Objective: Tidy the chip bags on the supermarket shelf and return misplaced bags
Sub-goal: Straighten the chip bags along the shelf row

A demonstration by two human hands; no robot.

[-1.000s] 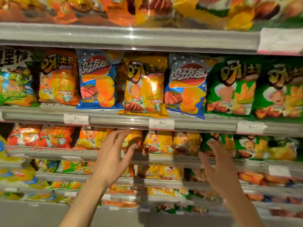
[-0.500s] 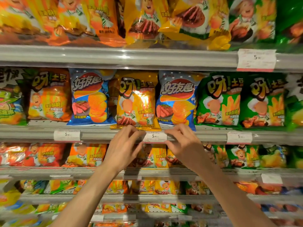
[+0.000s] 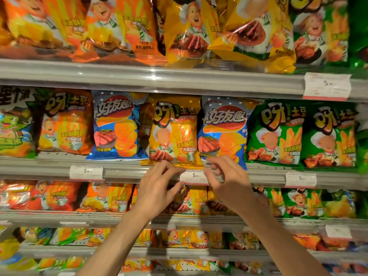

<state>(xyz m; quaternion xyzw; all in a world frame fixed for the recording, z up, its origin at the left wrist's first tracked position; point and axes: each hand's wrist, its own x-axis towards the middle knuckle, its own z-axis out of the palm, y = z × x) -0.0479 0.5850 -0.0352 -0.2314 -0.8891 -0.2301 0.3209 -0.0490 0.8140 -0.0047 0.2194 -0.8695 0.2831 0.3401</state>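
Hands (image 3: 159, 188) (image 3: 229, 182) pinch paper price tag (image 3: 194, 176) under glossy yellow bag (image 3: 175, 132).

Both hands at the white paper price tag (image 3: 194, 176) on the grey metal shelf rail (image 3: 129, 172).
Left hand (image 3: 159, 188) and right hand (image 3: 229, 180) pinch the tag's left and right ends; yellow foil chip bag (image 3: 175, 132) sits just above, between two blue ones.

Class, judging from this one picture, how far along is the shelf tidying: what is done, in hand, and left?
Done: the two green bags stand together. In hand: the left hand and right hand pinch the price tag under the yellow bag. Left: two blue bags sit split among orange and yellow ones.
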